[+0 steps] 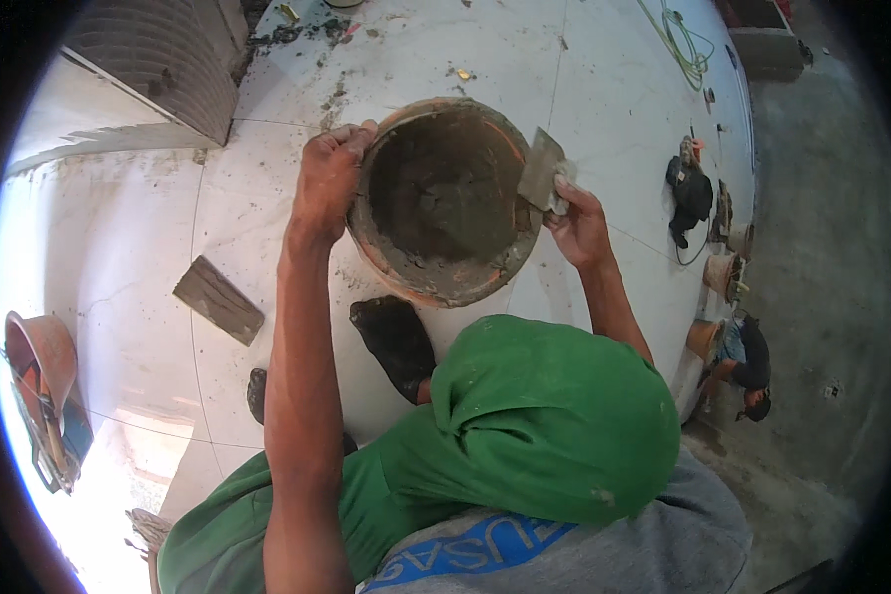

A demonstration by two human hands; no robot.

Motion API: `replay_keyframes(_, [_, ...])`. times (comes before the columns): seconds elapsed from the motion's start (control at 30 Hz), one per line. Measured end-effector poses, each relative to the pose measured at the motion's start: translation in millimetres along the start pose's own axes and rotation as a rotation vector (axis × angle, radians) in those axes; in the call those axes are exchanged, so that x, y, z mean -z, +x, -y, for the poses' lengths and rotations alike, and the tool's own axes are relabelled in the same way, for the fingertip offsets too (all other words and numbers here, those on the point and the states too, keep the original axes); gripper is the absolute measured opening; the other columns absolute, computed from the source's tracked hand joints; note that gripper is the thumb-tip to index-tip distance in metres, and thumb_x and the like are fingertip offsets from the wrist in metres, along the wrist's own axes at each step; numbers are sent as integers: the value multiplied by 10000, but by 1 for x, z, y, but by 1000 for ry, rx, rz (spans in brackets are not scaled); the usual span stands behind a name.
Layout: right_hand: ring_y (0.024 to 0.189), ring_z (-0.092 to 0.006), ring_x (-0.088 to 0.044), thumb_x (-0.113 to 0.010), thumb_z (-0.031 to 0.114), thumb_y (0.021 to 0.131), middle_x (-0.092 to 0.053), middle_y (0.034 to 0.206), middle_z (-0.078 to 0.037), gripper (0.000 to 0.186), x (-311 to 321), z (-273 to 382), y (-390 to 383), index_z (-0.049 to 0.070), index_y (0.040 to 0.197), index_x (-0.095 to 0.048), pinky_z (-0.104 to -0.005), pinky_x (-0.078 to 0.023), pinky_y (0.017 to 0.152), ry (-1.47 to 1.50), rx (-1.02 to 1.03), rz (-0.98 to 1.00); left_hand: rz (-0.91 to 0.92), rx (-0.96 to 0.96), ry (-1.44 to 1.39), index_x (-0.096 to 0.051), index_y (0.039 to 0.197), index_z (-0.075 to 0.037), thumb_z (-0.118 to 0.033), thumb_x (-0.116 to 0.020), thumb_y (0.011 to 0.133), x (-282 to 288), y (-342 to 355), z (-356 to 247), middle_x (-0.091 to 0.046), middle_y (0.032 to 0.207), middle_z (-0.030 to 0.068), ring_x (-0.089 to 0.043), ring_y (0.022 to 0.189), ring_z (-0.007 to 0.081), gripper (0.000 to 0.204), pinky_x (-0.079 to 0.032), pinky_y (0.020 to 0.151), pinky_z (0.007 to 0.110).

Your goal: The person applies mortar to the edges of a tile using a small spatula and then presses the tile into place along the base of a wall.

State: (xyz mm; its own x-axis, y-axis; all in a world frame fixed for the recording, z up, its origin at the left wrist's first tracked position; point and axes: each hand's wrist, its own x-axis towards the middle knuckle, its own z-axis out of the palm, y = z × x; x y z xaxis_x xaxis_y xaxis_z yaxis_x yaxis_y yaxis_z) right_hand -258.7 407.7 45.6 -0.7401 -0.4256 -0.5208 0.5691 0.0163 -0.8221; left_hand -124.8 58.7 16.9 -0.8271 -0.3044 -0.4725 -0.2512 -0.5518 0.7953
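Note:
A round tub (525,238) with an orange-brown, mortar-smeared rim stands on the floor in front of me. Wet grey mortar (445,198) lies inside it. At the tub's left side, my left hand (332,173) is closed over the rim. My right hand (576,220), at the opposite side, grips a flat rectangular plastering trowel (542,170) coated with grey mortar. The trowel's blade is upright beside the right rim; I cannot tell whether it touches. Green cloth (554,416) hides part of my right forearm.
A flat grey-smeared board (218,300) lies on the white tiles left of the tub. Farther left stands an orange bucket (45,356) with tools. A black power tool (689,193), more buckets (720,274) and a bending person (747,366) are at the right.

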Motion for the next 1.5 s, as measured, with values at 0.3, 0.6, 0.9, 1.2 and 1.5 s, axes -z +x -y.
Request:
replay_keyframes(0.3, [966, -144, -662, -673, 132, 981, -697, 1119, -48, 275, 44, 11, -38, 25, 1235, -665, -300, -522, 796, 61, 150, -164, -54, -21, 85, -764, 1004, 12, -165, -604, 1033, -1, -3, -2, -737, 935, 50, -647, 829, 130, 240, -526, 778, 290])
replay_keyframes(0.6, [850, -143, -615, -658, 194, 1037, -663, 1017, -24, 267, 17, 20, -6, 26, 1244, -662, -312, -491, 698, -526, 325, -424, -44, -14, 18, -750, 997, 14, -206, -620, 1050, 3, 0, -4, -707, 897, 16, -615, 784, 82, 261, -512, 732, 261])
replay_keyframes(0.9, [879, -329, -646, -587, -58, 876, -636, 1034, -162, 355, 4, 8, -31, -5, 1209, -699, -429, -549, 690, -1655, 956, -23, -38, 12, -4, -745, 984, 1, -220, -616, 1056, 2, -2, -5, -703, 888, 12, -617, 778, 79, 267, -508, 728, 260])
replay_keyframes(1.2, [710, -246, -614, -644, 93, 1000, -649, 881, -135, 174, 41, 18, -87, -63, 1059, -691, -378, -493, 622, -1269, 608, -640, -85, -21, 82, -742, 1000, 18, -217, -614, 1046, -1, -5, -8, -686, 867, 7, -612, 799, 96, 272, -505, 741, 284])
replay_keyframes(1.5, [739, -110, -562, -687, 226, 1035, -640, 773, -64, 298, -69, 114, -100, -60, 1114, -711, -333, -469, 676, -1169, 604, -495, -362, -201, 318, -742, 1113, 23, -346, -658, 1026, 25, -15, -23, -716, 974, 69, -613, 933, 128, 388, -498, 863, 317])
